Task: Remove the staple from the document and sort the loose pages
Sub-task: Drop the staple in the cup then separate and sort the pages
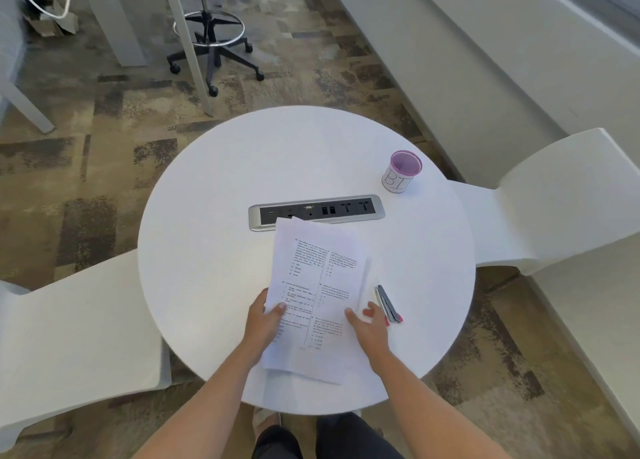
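A printed document point(313, 285) of several white pages lies on the round white table point(214, 216), reaching from the socket panel toward me. My left hand point(265, 321) grips its left edge, thumb on top of the top page. My right hand point(367, 327) rests on the right side of the pages with its fingers spread and relaxed. Just right of that hand lies a small metal staple remover point(387, 304) with pink ends, flat on the table. The staple itself is too small to make out.
A silver socket panel point(317, 211) is set into the table's middle, its near edge under the pages. A pink-rimmed cup point(401, 171) labelled in marker stands at the back right. White chairs flank the table left point(79, 337) and right point(554, 202).
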The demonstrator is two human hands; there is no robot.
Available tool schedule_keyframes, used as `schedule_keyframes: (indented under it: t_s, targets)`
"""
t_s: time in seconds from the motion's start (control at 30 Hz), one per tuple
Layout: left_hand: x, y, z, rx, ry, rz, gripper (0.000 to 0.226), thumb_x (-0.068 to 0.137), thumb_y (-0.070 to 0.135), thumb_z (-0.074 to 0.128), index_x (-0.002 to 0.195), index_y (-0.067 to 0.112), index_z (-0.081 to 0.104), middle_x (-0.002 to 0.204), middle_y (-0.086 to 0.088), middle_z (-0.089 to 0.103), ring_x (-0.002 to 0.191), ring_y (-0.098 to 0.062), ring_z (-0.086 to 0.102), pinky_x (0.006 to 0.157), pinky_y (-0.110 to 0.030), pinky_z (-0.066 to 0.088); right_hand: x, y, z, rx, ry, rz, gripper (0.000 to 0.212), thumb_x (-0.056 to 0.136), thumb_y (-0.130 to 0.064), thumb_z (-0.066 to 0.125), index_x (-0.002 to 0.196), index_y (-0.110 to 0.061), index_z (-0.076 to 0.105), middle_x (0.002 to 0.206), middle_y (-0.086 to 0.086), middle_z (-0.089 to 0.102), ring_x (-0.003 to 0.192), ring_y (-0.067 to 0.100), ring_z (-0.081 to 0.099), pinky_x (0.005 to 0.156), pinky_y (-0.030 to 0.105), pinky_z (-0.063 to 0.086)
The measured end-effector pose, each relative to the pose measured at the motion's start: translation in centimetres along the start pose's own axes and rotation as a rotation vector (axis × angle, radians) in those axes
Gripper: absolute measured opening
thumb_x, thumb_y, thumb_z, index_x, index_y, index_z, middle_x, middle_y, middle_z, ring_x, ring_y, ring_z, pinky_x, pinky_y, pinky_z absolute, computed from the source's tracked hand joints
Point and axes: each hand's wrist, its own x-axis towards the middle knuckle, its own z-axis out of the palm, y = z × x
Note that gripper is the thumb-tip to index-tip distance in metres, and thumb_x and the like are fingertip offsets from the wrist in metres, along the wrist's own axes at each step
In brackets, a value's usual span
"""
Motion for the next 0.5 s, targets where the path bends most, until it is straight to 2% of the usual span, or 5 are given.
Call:
schedule_keyframes:
  t_s: [0.07,0.17,0.3,0.4,0.5]
  targets:
    - [0.0,1.0,-0.7,-0.018,-0.040,0.033,0.032,0.095,0.013,0.060,0.127,0.019,0.058,0.118,-0.005,0.069,0.100,-0.020,0.067,0.075,-0.030,0.054,-0.2,-1.6,-0.6,0.127,-0.128,0.043,0.054,0.088,-0.040,0.066,0.133,-0.020,0.044,0.124,-0.004,0.055,0.110,0.016,0.057,0.090,0.034,0.049]
    - [-0.1,2.7,-1.5,-0.019,-0.120,0.045,0.025,0.094,0.014,0.063,0.117,0.021,0.063,0.110,-0.004,0.073,0.094,-0.023,0.070,0.071,-0.032,0.055,-0.7,-4.1,-1.3,0.167,-0.273,-0.058,0.029,0.093,-0.038,0.061,0.118,-0.025,0.059,0.118,-0.007,0.068,0.105,0.010,0.065,0.075,0.028,0.053]
    - [0.0,5.3,-2.0,-0.040,-0.147,0.101,0.029,0.085,0.023,0.074,0.113,0.020,0.066,0.105,-0.003,0.075,0.094,-0.026,0.071,0.080,-0.042,0.058,-1.1,-6.3,-2.0,0.270,-0.236,-0.216,0.028,0.096,-0.016,0.058,0.125,-0.012,0.059,0.118,0.003,0.071,0.108,0.022,0.067,0.089,0.039,0.056]
    - [-0.3,7.5,-1.7,-0.144,-0.118,0.185,0.030,0.082,0.031,0.075,0.110,0.023,0.069,0.100,0.003,0.077,0.091,-0.017,0.073,0.076,-0.033,0.059,-1.7,-7.4,-2.1,0.284,-0.228,-0.323,0.026,0.097,-0.013,0.055,0.123,-0.016,0.061,0.116,0.004,0.072,0.107,0.023,0.068,0.090,0.043,0.056]
    - [-0.7,9.2,-0.6,-0.202,-0.110,0.262,0.027,0.085,0.031,0.071,0.109,0.018,0.070,0.100,0.005,0.077,0.090,-0.016,0.073,0.070,-0.027,0.059,-2.2,-8.3,-2.2,0.315,-0.196,-0.413,0.026,0.098,-0.016,0.055,0.123,-0.021,0.061,0.117,-0.001,0.071,0.108,0.019,0.067,0.090,0.041,0.056]
